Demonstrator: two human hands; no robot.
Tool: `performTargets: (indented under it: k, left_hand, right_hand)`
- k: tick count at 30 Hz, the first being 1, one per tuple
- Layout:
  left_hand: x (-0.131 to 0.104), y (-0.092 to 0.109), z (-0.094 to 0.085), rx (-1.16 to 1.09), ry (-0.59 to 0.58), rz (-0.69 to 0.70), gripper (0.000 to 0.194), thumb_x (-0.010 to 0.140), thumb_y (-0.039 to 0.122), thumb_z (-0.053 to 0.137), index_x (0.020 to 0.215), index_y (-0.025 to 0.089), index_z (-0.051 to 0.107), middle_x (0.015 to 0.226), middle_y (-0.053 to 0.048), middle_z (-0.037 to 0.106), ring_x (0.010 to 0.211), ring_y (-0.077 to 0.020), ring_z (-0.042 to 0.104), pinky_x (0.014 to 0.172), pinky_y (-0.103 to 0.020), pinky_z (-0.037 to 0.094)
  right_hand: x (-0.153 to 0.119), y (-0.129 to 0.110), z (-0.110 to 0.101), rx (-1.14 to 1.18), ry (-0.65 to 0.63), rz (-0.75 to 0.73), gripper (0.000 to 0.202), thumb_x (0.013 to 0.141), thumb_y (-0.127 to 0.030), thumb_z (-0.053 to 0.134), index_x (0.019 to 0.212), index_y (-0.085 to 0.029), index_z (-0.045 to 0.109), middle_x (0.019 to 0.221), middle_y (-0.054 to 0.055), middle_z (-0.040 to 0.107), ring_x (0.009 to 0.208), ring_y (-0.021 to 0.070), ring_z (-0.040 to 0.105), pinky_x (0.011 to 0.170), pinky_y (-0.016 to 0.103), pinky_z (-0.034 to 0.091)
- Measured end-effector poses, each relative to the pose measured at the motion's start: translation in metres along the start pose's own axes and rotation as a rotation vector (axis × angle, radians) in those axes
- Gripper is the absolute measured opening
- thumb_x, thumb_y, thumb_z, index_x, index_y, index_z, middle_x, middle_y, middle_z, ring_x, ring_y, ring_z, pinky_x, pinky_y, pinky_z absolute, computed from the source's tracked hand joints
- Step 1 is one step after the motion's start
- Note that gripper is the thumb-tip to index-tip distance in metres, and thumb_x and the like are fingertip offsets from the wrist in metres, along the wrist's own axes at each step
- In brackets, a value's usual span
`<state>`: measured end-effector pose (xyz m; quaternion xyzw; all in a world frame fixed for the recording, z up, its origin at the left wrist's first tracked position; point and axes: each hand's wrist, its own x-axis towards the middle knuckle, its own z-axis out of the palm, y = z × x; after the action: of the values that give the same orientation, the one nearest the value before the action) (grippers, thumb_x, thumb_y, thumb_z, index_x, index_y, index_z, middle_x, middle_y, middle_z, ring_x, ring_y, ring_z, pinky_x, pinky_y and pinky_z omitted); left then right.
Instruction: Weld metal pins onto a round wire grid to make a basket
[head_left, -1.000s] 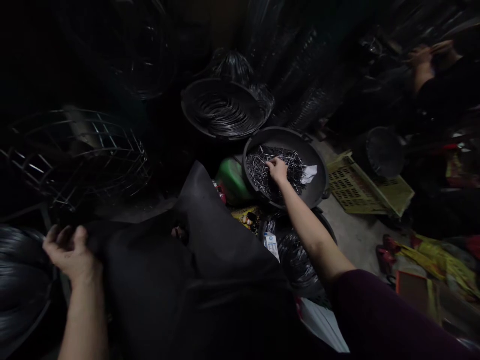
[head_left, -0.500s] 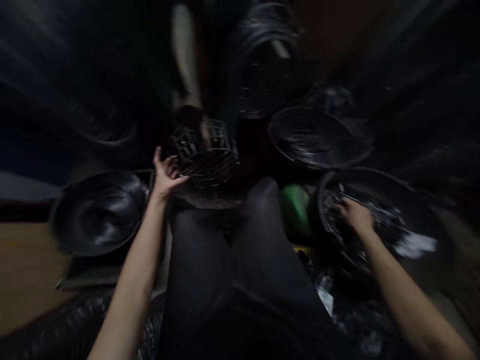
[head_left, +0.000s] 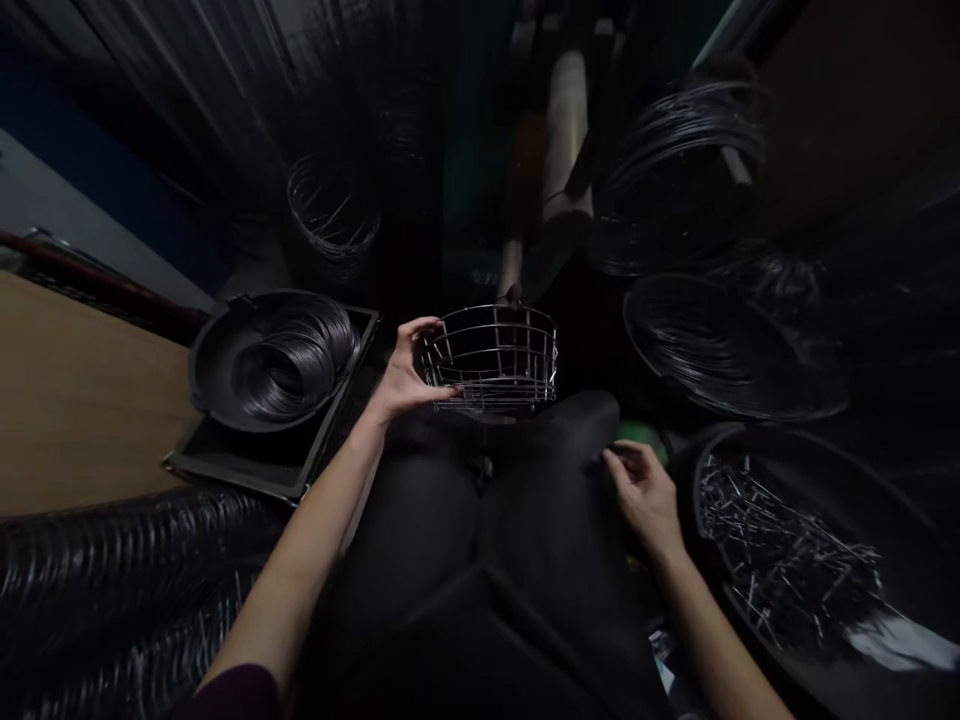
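A round wire basket (head_left: 491,350) of shiny metal rods stands tilted in front of my knees, below a machine arm. My left hand (head_left: 405,375) grips its left side, thumb along the lower wires and fingers at the upper rim. Over my right thigh is my right hand (head_left: 641,485), thumb and fingertips pinched together. Whatever lies between those fingertips is too dark and small to make out. To the right of that hand, a wide black basin (head_left: 720,450) holds a heap of short metal wire pieces (head_left: 787,550).
On the left, another black basin (head_left: 214,365) with a wire coil (head_left: 289,365) rests on a dark crate (head_left: 225,460). A machine with a pale cylinder (head_left: 566,120) rises ahead. More wire coils (head_left: 690,340) lie at the right. Stacked wire rings (head_left: 135,550) fill the lower left.
My right hand has come out of the basin of wire pieces and moved left, over my thigh. My left hand, spread beside the basket before, now grips it. The view has swung left.
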<state>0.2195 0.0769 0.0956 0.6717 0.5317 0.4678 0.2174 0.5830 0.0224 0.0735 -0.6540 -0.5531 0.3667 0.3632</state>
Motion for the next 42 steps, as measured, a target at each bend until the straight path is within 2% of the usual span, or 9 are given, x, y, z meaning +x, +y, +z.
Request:
performTargets:
  k: [3,6,9,11,14,16,19,29,42]
  left_hand:
    - [0.002,0.018,0.001,0.084,-0.071,0.097,0.083,0.058,0.038,0.088,0.129,0.026,0.045,0.136,-0.012,0.051,0.131,-0.029,0.049,0.112,-0.046,0.041]
    - [0.008,0.034,0.007,0.198,-0.17,0.148,0.069,0.06,0.035,0.087,0.122,0.025,0.057,0.138,-0.011,0.051,0.13,-0.0315,0.046,0.113,-0.049,0.038]
    - [0.015,0.045,0.014,0.278,-0.256,0.147,0.064,0.061,0.036,0.086,0.119,0.027,0.062,0.14,-0.011,0.048,0.131,-0.0336,0.044,0.111,-0.051,0.038]
    - [0.018,0.049,0.017,0.311,-0.284,0.141,0.064,0.061,0.038,0.086,0.12,0.028,0.063,0.141,-0.011,0.048,0.131,-0.0347,0.043,0.11,-0.053,0.038]
    - [0.019,0.051,0.018,0.311,-0.281,0.14,0.066,0.061,0.042,0.086,0.121,0.027,0.063,0.141,-0.012,0.047,0.132,-0.0355,0.043,0.11,-0.053,0.038]
    - [0.019,0.05,0.018,0.292,-0.262,0.129,0.066,0.062,0.043,0.086,0.122,0.027,0.063,0.141,-0.012,0.047,0.132,-0.035,0.043,0.11,-0.052,0.039]
    - [0.021,0.046,0.018,0.272,-0.228,0.11,0.066,0.061,0.037,0.086,0.122,0.027,0.063,0.139,-0.011,0.047,0.131,-0.0334,0.043,0.112,-0.051,0.038]
    - [0.046,0.036,0.023,0.255,-0.194,0.137,0.066,0.061,0.031,0.085,0.122,0.023,0.062,0.139,-0.013,0.046,0.132,-0.0333,0.042,0.112,-0.051,0.038]
    - [0.064,0.036,0.021,0.226,-0.233,0.091,0.068,0.059,0.032,0.086,0.122,0.024,0.063,0.14,-0.011,0.046,0.131,-0.034,0.042,0.111,-0.053,0.039]
  right_hand:
    - [0.009,-0.052,-0.002,0.026,-0.192,-0.108,0.04,0.076,-0.053,0.071,0.102,-0.024,0.067,0.073,0.002,0.07,0.069,0.0212,0.069,0.068,0.036,0.057]
    - [0.024,-0.106,0.01,-0.016,-0.476,-0.184,0.031,0.079,-0.049,0.07,0.092,-0.021,0.075,0.079,0.004,0.074,0.074,0.0204,0.07,0.069,0.033,0.056]
    - [0.043,-0.131,0.031,-0.162,-0.494,-0.327,0.024,0.085,-0.041,0.065,0.089,-0.021,0.077,0.085,0.003,0.076,0.078,0.0192,0.071,0.072,0.03,0.054]
    - [0.049,-0.133,0.042,-0.365,-0.392,-0.503,0.023,0.088,-0.039,0.063,0.093,-0.021,0.077,0.089,0.004,0.077,0.081,0.019,0.071,0.072,0.028,0.052]
    - [0.047,-0.129,0.05,-0.719,-0.313,-0.756,0.034,0.091,-0.042,0.062,0.116,-0.021,0.073,0.11,0.007,0.075,0.083,0.0211,0.072,0.062,0.028,0.048]
    - [0.045,-0.129,0.052,-0.887,-0.316,-0.862,0.043,0.092,-0.043,0.059,0.129,-0.022,0.066,0.12,0.008,0.071,0.078,0.021,0.072,0.054,0.027,0.043]
    - [0.046,-0.132,0.051,-1.009,-0.316,-0.952,0.041,0.097,-0.035,0.05,0.134,-0.024,0.062,0.124,0.005,0.069,0.067,0.0181,0.071,0.05,0.028,0.038]
    - [0.073,-0.149,0.047,-1.092,-0.237,-1.063,0.035,0.101,-0.033,0.042,0.123,-0.027,0.068,0.119,0.001,0.072,0.061,0.0137,0.068,0.048,0.026,0.03]
    - [0.087,-0.152,0.05,-1.09,-0.268,-0.981,0.035,0.101,-0.037,0.043,0.127,-0.031,0.067,0.122,0.0,0.071,0.067,0.0152,0.069,0.051,0.026,0.034]
